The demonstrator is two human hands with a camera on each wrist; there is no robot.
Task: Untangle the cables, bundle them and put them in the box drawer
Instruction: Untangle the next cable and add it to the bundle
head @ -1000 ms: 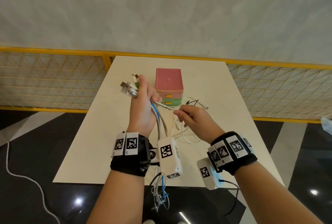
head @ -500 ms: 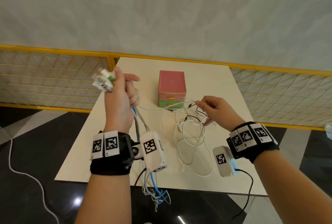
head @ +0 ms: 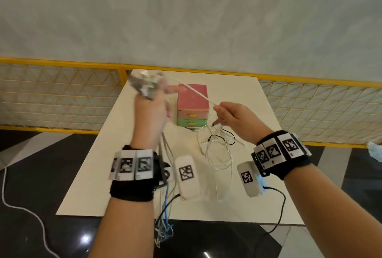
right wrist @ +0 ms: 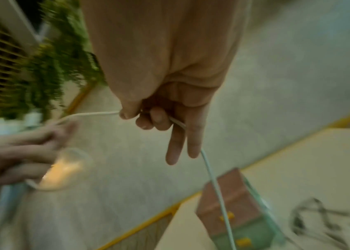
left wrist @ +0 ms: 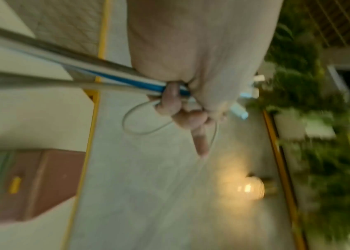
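We are holding the white cable (head: 198, 92) stretched from the plug bundle (head: 144, 85) gripped in our left hand (head: 152, 113) down-right to our right hand (head: 235, 120), whose fingers (right wrist: 126, 113) are pinching it above the bench (head: 107, 164).

The drawer box (head: 192, 98) has a pink top and upper drawer, a green lower drawer (head: 192, 123), and yellow handles on both. It sits on a cream surface (head: 103, 164). The cable (head: 198, 92) stretched between the hands is white; the bundle (left wrist: 126, 81) gripped by the left hand (head: 149, 117) mixes grey, white and one bright blue strand. Loose cables (head: 217, 146) on the surface are white and black. Both wristbands (head: 132, 179) are black with white tags bearing black square-code patterns. The railing (head: 62, 65) is yellow with a triangular mesh. The floor (head: 41, 175) is glossy black with pale bands.
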